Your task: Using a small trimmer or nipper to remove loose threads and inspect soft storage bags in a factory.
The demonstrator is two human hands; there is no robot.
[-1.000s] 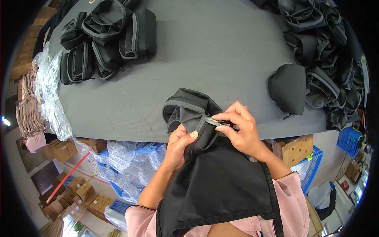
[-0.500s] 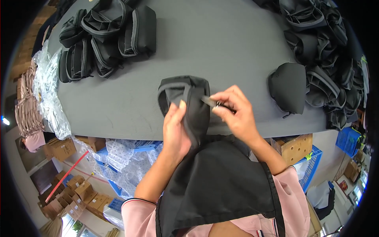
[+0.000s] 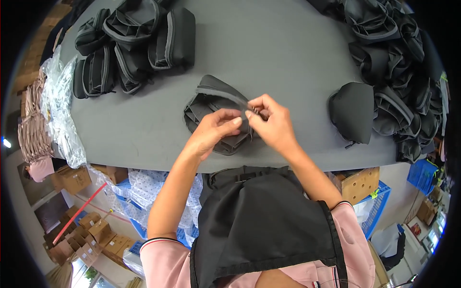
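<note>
A black zip pouch (image 3: 211,89) with grey edging lies open on the grey table in front of me, its inner dividers showing. My left hand (image 3: 213,129) is over its near side, thumb and fingertips pinched together; what they pinch is too small to make out. At the pouch's right edge, my right hand (image 3: 273,122) is closed around small thread snips (image 3: 258,113), mostly covered by the fingers. The fingertips of both hands almost meet there.
Several black pouches (image 3: 173,38) stand grouped at the far left of the grey table (image 3: 269,53). More are heaped at the right (image 3: 394,105), with one closed pouch (image 3: 353,113) beside them. Clear plastic bags (image 3: 62,110) hang over the left edge; blue crates (image 3: 377,209) stand below.
The pouch has gone from upright in my left hand to lying opened on the table. My left hand has shifted to a pinch beside the snips; my right hand moved slightly left.
</note>
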